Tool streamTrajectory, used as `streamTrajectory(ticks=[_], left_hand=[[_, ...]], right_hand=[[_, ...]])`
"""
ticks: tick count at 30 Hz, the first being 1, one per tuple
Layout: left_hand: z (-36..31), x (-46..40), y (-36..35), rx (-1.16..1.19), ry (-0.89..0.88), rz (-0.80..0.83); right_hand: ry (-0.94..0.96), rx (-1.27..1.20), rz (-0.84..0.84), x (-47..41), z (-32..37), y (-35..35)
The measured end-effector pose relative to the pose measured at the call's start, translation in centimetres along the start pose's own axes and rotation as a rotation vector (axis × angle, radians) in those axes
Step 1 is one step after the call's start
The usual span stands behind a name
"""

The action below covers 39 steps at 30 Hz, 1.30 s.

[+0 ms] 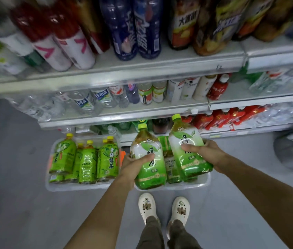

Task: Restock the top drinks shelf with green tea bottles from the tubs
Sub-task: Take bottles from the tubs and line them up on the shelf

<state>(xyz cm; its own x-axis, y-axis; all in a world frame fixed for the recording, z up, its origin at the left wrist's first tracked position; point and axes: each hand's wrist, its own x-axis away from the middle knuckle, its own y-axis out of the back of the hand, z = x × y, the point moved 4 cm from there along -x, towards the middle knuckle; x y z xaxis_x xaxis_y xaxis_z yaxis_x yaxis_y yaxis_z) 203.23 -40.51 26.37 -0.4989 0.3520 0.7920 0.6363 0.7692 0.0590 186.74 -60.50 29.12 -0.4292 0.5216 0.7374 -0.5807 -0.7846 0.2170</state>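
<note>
Left hand (134,165) closed around the body of a large green-tea bottle with a yellow-green cap and a white-to-green label (148,159), thumb laid across the label, cap end pointing toward the shelving. Right hand (206,155) closed likewise around a second green-tea bottle of the same kind (187,148), held just beside the first and tilted slightly left. Both bottles lifted clear above a clear plastic tub on the right (203,182), with further green-labelled bottles (170,164) lying in it beneath the hands. Second clear plastic tub on the left (52,187), touching or nearly touching the right one, packed with bright green plastic bottles with yellow caps (88,159). Both tubs set on the grey floor (25,194) against the foot of the white metal shelving. Top drinks shelf (124,69) stocked with dark blue bottles (133,29), red-and-white bottles (66,45) and amber tea bottles (214,24), blurred. Lower shelves carrying clear water bottles (91,101) and red bottles (217,88). Two white clog shoes (163,207) visible behind the tubs.
</note>
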Motion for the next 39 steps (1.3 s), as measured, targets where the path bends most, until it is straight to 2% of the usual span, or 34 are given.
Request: streamTrajectory(ticks=[3, 6, 12, 20, 25, 32, 39], left_hand=[[-2.2, 2.2, 0.9, 0.038, -0.079, -0.018], [-6.6, 7.6, 0.9, 0.078, -0.171, 0.036], [-13.8, 15.0, 2.3, 0.051, -0.408, 0.059], [-23.8, 23.1, 4.0, 0.146, -0.697, 0.059], [-30.5, 27.0, 5.1, 0.138, -0.899, 0.035], [-38.9, 31.9, 6.6, 0.073, -1.096, 0.078], [-46.6, 35.8, 8.4, 0.24, -1.256, 0.135]], right_hand=[[0.054, -0.072, -0.024, 2.7, 2.8, 0.7], [0.155, -0.101, -0.049, 5.6, 5.9, 1.5], [0.391, -0.217, 0.031, 13.6, 13.6, 3.4], [0.688, -0.247, 0.025, 21.0, 23.4, 5.8], [0.844, -0.265, 0.008, 24.4, 29.5, 6.7], [1.059, -0.282, 0.002, 29.3, 38.0, 7.8], [1.247, -0.331, -0.001, 35.2, 46.3, 7.4]])
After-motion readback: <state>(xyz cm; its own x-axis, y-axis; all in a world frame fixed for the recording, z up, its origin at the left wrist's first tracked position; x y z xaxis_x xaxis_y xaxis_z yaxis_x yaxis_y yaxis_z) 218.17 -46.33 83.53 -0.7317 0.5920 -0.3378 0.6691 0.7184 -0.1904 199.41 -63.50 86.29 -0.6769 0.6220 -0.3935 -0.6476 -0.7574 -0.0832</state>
